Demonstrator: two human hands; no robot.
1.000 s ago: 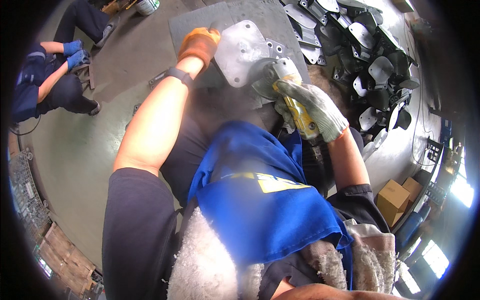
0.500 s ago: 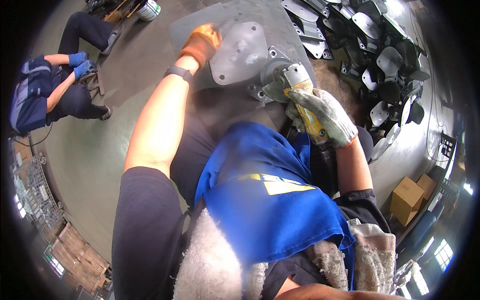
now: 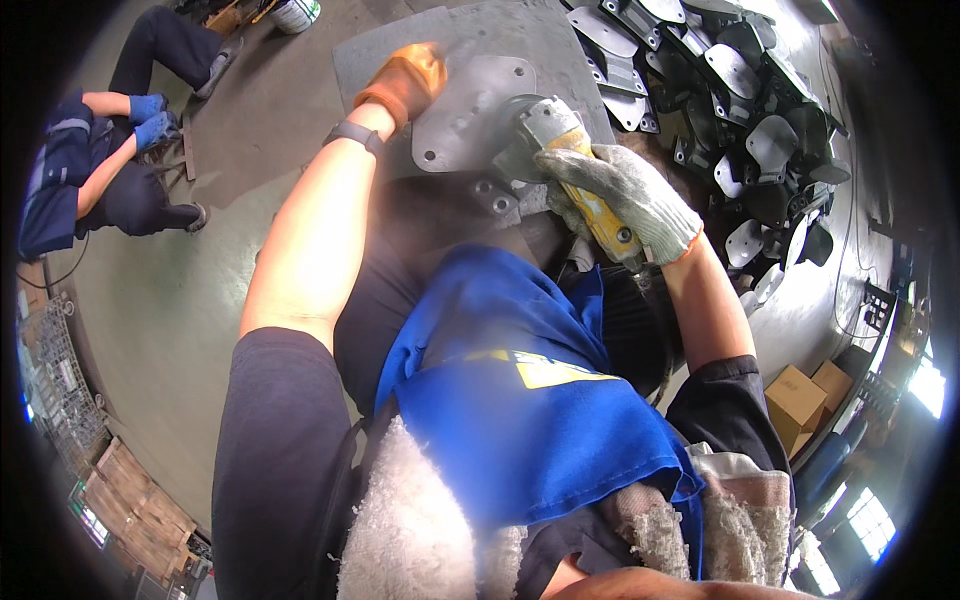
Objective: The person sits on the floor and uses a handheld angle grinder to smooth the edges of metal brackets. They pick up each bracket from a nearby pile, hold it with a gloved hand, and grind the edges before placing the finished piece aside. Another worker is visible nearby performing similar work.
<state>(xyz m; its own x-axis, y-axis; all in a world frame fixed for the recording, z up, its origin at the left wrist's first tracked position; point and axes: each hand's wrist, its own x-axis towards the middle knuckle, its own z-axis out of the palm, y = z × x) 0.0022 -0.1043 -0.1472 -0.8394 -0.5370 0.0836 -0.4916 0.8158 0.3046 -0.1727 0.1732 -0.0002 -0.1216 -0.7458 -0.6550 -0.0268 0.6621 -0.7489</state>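
My left hand [image 3: 408,84], in an orange glove, is closed at the upper left edge of a flat grey metal plate [image 3: 455,122] with rounded corners and small holes. The plate belongs to a bracket whose holed flange [image 3: 497,200] shows below it. My right hand [image 3: 640,200], in a grey-white knitted glove, is wrapped round the yellow body of an angle grinder [image 3: 600,215]. The grinder's metal head and disc lie over the plate's right side; whether the disc touches the metal cannot be made out. Both plate and bracket rest on a grey metal work surface [image 3: 365,55].
Many similar metal brackets [image 3: 770,145] lie heaped at the right. Cardboard boxes [image 3: 797,400] stand lower right. At the far left sits another person [image 3: 70,185] in blue gloves, near a white bucket [image 3: 296,14]. A wire cage [image 3: 62,350] stands at the left rim.
The grinder in my right hand has moved left and slightly up, from the plate's right edge to over its right part. My left hand keeps its place on the plate.
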